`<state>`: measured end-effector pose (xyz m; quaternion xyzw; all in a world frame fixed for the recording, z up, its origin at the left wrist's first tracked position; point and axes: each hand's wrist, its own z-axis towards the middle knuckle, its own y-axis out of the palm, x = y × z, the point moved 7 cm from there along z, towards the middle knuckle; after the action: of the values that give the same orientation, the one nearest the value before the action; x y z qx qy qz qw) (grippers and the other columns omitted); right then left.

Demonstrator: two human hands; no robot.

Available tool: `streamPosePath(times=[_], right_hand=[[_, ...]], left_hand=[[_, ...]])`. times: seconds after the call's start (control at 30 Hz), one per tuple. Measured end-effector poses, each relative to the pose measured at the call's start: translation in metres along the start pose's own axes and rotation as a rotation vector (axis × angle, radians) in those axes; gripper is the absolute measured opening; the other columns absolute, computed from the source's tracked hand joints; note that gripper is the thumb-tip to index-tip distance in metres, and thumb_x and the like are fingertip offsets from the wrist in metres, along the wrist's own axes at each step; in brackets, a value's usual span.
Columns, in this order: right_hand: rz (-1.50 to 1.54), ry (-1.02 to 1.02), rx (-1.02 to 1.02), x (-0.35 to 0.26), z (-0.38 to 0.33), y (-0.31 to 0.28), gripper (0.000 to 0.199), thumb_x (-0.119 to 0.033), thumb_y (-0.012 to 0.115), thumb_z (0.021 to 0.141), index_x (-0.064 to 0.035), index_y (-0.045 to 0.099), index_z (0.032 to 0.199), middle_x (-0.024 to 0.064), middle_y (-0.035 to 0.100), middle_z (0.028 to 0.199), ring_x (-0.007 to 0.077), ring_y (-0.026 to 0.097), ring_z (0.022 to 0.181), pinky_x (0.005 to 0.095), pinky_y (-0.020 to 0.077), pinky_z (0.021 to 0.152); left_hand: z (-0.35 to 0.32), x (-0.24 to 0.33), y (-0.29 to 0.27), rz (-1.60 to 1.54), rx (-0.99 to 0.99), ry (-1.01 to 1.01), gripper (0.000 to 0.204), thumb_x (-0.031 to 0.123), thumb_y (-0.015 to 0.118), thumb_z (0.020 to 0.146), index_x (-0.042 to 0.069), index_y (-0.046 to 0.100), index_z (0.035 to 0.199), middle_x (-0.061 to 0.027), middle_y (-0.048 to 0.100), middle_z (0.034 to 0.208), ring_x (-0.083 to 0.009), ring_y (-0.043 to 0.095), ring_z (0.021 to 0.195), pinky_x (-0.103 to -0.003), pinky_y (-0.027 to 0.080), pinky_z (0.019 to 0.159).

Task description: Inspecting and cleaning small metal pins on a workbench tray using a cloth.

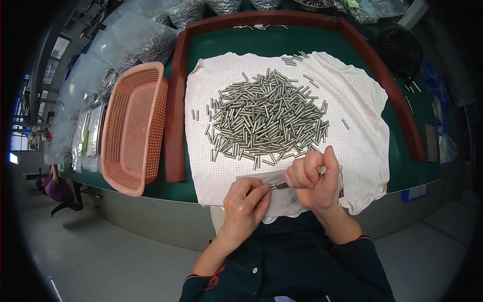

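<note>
Head view: both hands work at the near edge of the green worktop (302, 43), over a white dotted cloth (362, 131). Right hand (313, 182) is clenched, grip closed on a short silver metal pin (322, 170) whose end pokes out beside the fingers. Left hand (246, 204) pinches a thin grey metal tool (279, 186), its tip pointing at the right fist; the two hands sit just beside each other. Behind them, mid-cloth, lies a big loose heap of silver metal pins (266, 121), with a few strays near the cloth edges and far rim. The pink perforated plastic basket (133, 126) to the left, outside the dark red raised border (173, 110), shows no pins inside as far as visible. Clear bags of similar metal parts (146, 40) are stacked far left. Judgement: early in the work; the heap looks nearly whole, one pin in hand.
</note>
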<state>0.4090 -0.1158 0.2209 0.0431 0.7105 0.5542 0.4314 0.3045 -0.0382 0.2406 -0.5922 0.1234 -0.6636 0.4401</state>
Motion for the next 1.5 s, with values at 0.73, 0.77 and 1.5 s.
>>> streamPosePath(times=[0.73, 0.77, 1.5], right_hand=[[-0.448, -0.26, -0.14, 0.003, -0.015, 0.03, 0.049, -0.033, 0.028, 0.096, -0.0091, 0.029, 0.053, -0.0011, 0.027, 0.047, 0.0105, 0.025, 0.04, 0.0273, 0.023, 0.043], [-0.47, -0.283, -0.159, 0.002, -0.014, 0.032, 0.049, -0.032, 0.029, 0.096, -0.009, 0.029, 0.053, -0.0009, 0.027, 0.047, 0.0106, 0.025, 0.04, 0.0275, 0.0226, 0.042], [-0.001, -0.039, 0.047, 0.0, 0.001, -0.003, 0.046, -0.034, 0.022, 0.093, -0.0145, 0.026, 0.051, -0.0032, 0.026, 0.043, 0.01, 0.016, 0.041, 0.0265, 0.0177, 0.042]], left_hand=[[0.007, -0.005, 0.0, -0.051, -0.058, 0.0, 0.017, -0.003, 0.065, 0.065, 0.002, 0.063, 0.08, -0.0092, 0.052, 0.074, -0.0257, 0.053, 0.067, -0.034, 0.043, 0.057], [0.008, -0.004, 0.0, -0.045, -0.059, 0.012, 0.017, -0.003, 0.065, 0.064, 0.002, 0.063, 0.08, -0.0091, 0.052, 0.073, -0.0257, 0.053, 0.067, -0.034, 0.043, 0.056], [0.004, -0.003, 0.0, -0.077, -0.019, -0.025, 0.015, -0.004, 0.068, 0.065, -0.001, 0.063, 0.078, -0.0089, 0.052, 0.07, -0.0236, 0.053, 0.062, -0.032, 0.042, 0.053]])
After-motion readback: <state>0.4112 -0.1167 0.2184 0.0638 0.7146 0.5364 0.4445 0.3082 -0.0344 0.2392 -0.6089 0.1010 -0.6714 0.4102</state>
